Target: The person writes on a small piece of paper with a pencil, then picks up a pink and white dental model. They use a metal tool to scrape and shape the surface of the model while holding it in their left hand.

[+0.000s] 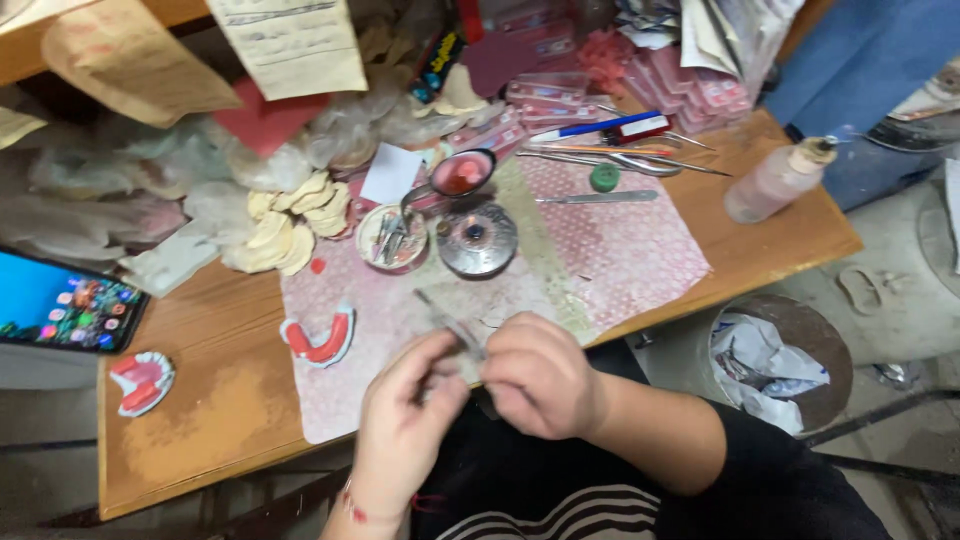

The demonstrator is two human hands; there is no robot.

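Note:
My left hand (405,415) and my right hand (540,375) meet close together over the front edge of the wooden table (200,420). Between them they pinch a thin metal tool (447,320) that slants up and left; the image is blurred, and whatever small piece sits between the fingers is hidden. Just left of the hands a red-and-white dental cast (318,342) lies on the pink patterned mat (620,250). A second cast (140,382) rests near the table's left edge.
A small round burner (477,240), a dish of tools (391,237) and a ladle of pink wax (460,173) stand behind the hands. A phone (65,305) lies left, a plastic bottle (775,182) right, a waste bin (780,365) beneath the right corner.

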